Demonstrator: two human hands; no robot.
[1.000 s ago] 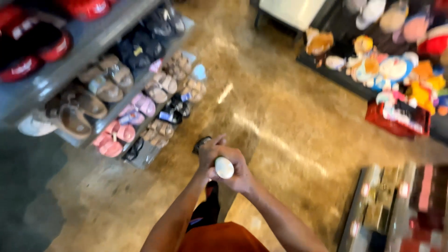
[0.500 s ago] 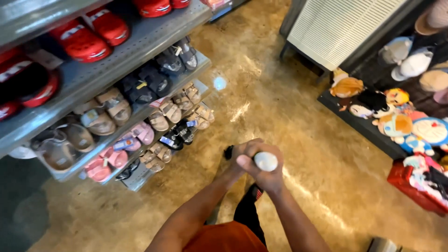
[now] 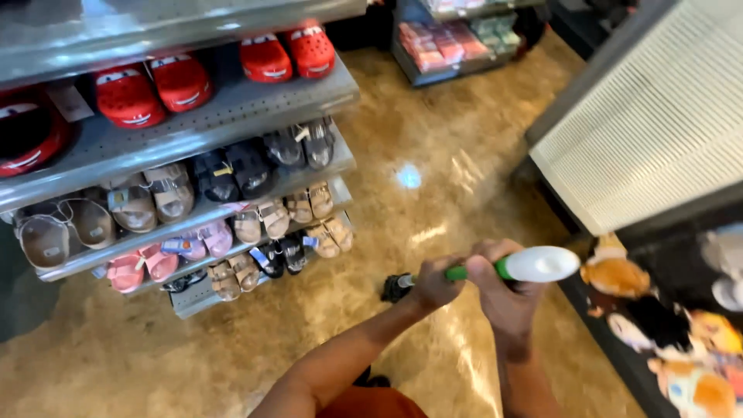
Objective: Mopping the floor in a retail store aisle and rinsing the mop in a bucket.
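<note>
1. Right hand [image 3: 507, 298], closed round white-capped green mop handle [image 3: 534, 265], now swung rightward.
2. Left hand [image 3: 433, 285], gripping lower on the handle.
3. Black mop head [image 3: 396, 287], on polished tan floor [image 3: 433, 155].
4. Grey metal shoe shelves [image 3: 232, 101], nearer than before.

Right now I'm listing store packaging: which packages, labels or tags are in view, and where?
Packages: stacked on the far low shelf, flat, pink and pale green.
Tag: by the red clogs, upper shelf, small pale card.
Tags: on the pink sandals, small, bluish.
No signs or screens.
</note>
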